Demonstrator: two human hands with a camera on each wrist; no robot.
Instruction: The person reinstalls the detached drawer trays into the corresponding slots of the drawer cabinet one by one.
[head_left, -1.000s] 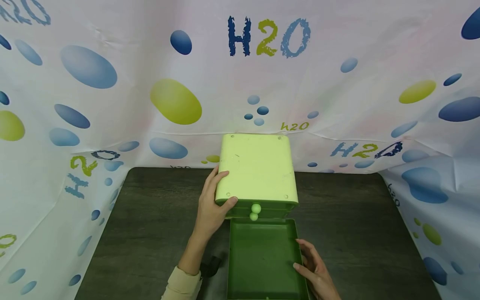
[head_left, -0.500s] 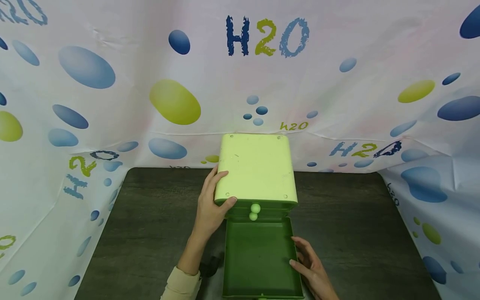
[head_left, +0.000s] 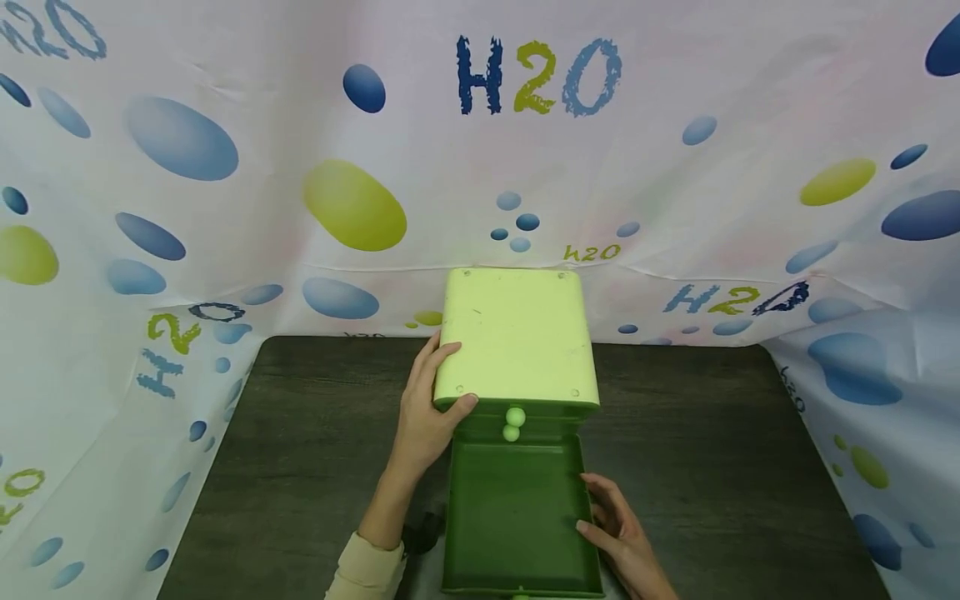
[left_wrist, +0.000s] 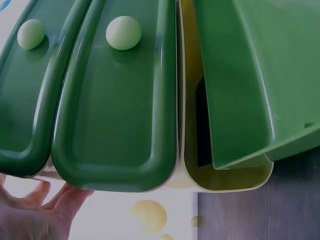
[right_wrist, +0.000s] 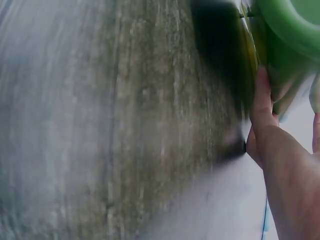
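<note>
A pale green cabinet [head_left: 516,333] stands at the back of the dark table [head_left: 712,433]. Its lowest dark green drawer [head_left: 513,517] is pulled far out toward me and holds nothing. Two closed drawers above it carry round pale knobs [head_left: 515,417]. My left hand [head_left: 423,425] grips the cabinet's front left corner, thumb on the top edge. My right hand [head_left: 611,525] holds the open drawer's right wall. The left wrist view has the closed drawer fronts [left_wrist: 115,115] and the slid-out drawer [left_wrist: 250,75]. Blurred in the right wrist view, my right hand [right_wrist: 265,120] is against the drawer [right_wrist: 285,30].
A white curtain [head_left: 225,208] printed with blue and yellow drops walls in the table at the back and on both sides. Bare dark wood lies left and right of the cabinet. A small dark object [head_left: 420,529] sits by my left wrist.
The open drawer has slid a little way back toward the cabinet, so its front edge now shows. My right hand moved with it. The left hand has stayed put.
</note>
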